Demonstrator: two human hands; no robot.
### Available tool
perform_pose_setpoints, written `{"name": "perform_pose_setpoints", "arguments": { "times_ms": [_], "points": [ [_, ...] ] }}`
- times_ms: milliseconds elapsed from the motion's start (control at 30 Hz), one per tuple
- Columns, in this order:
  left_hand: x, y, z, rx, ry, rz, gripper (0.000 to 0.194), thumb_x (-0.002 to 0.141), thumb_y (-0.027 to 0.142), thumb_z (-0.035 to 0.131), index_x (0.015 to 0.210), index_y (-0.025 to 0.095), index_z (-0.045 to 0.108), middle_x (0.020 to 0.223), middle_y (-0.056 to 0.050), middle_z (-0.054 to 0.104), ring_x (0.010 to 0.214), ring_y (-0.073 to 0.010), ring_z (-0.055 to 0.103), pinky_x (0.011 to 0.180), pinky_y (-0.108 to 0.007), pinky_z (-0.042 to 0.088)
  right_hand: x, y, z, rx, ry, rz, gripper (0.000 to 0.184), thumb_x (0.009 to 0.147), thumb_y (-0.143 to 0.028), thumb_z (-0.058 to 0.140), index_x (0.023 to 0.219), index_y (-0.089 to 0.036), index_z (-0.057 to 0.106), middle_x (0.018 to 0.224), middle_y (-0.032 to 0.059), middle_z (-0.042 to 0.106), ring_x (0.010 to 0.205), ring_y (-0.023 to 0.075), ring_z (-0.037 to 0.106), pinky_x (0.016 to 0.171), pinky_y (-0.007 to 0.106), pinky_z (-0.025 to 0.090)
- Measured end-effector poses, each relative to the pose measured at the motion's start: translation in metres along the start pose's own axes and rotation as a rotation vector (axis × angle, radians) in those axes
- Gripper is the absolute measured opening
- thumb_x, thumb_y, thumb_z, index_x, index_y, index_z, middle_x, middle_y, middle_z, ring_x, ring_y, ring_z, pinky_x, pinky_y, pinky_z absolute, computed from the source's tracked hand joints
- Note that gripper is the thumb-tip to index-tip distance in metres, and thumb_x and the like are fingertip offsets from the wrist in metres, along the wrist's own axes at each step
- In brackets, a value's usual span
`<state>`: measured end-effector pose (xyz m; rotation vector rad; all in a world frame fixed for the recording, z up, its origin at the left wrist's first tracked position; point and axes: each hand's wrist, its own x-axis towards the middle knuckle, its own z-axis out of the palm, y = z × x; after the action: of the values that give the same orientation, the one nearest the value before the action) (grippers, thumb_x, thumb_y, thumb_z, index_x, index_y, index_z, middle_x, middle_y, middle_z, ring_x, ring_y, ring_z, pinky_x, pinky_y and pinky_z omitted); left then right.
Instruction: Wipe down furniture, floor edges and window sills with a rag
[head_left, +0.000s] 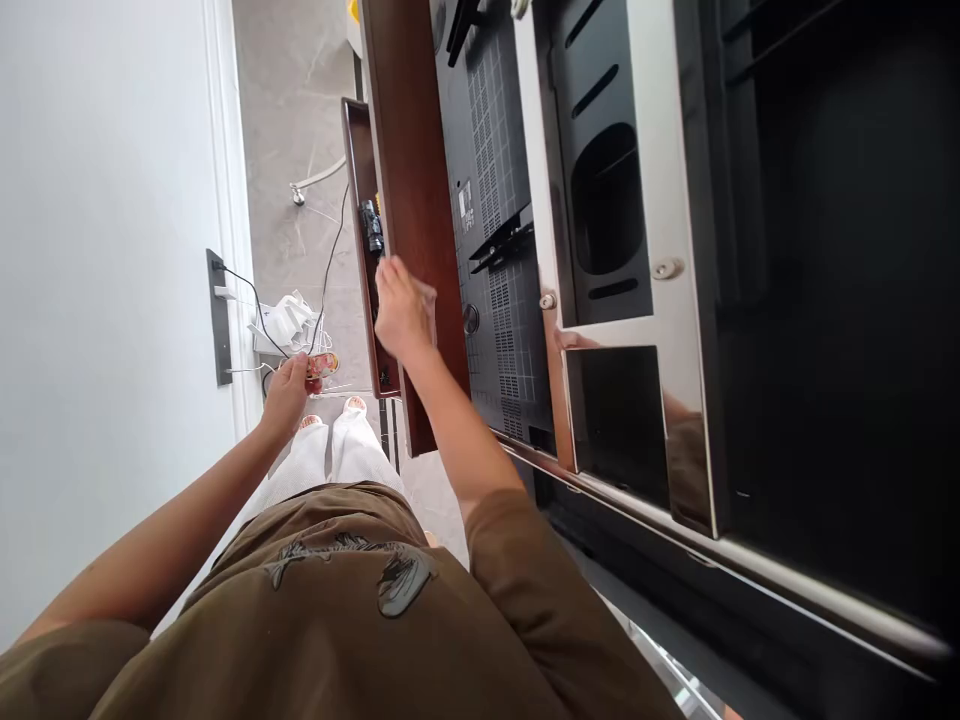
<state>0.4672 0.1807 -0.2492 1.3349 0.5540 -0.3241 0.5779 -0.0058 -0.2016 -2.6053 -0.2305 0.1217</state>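
Nearest is an olive T-shirt (360,610) with a grey printed figure, and below it white trousers (322,460) with bare toes showing at the cuffs. The left hand (286,398) is curled closed around a small red-and-yellow packet (322,365), out over the floor. The right hand (403,310) is raised, fingers bunched narrow against the edge of a dark red wooden board (411,130). A pale see-through scrap (427,308) sits at those fingers (whether it is gripped, I cannot tell). Just left of the board, a shallow wooden tray (361,150) holds a black gadget (371,228). To the board's right lie a black vented panel (487,130) with a black bracket (502,240), then a glossy white-framed cabinet (660,200). Farther off, a heap of white bags (285,325) lies on the marble floor (285,80), while cables (330,240) run near a black wall plate (219,315) on the white wall (105,250).
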Motion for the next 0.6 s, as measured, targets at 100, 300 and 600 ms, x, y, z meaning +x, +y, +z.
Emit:
{"name": "perform_pose_setpoints", "arguments": {
  "times_ms": [100,300,600],
  "points": [
    [-0.005,0.0,-0.011,-0.034,0.039,-0.037,0.036,0.086,0.053,0.056,0.076,0.018,0.056,0.069,-0.002,0.057,0.053,-0.0108,0.046,0.051,-0.024,0.04,0.097,0.01,-0.005,-0.012,-0.019,-0.02,0.046,0.097,-0.009,0.032,0.138,-0.004,0.051,0.156,0.0119,0.039,0.153,0.0199,0.02,0.127,0.042,0.016],
    [-0.002,-0.006,-0.017,-0.019,0.025,-0.08,0.033,0.088,0.048,0.056,0.076,0.017,0.057,0.068,-0.001,0.057,0.053,-0.0098,0.046,0.051,-0.022,0.04,-0.004,0.0,-0.012,0.013,-0.007,-0.052,0.052,0.098,-0.014,0.031,0.149,-0.012,0.04,0.161,0.009,0.032,0.154,0.0197,0.015,0.128,0.043,0.016],
    [0.018,-0.003,0.022,0.01,-0.212,-0.011,0.036,0.088,0.051,0.058,0.073,0.017,0.057,0.065,-0.001,0.056,0.054,-0.0106,0.049,0.051,-0.022,0.039,-0.247,-0.001,-0.014,-0.023,-0.027,0.215,0.054,0.098,-0.027,0.033,0.152,-0.023,0.038,0.155,0.0074,0.042,0.148,0.0232,0.034,0.124,0.051,0.023]
  ]
}}
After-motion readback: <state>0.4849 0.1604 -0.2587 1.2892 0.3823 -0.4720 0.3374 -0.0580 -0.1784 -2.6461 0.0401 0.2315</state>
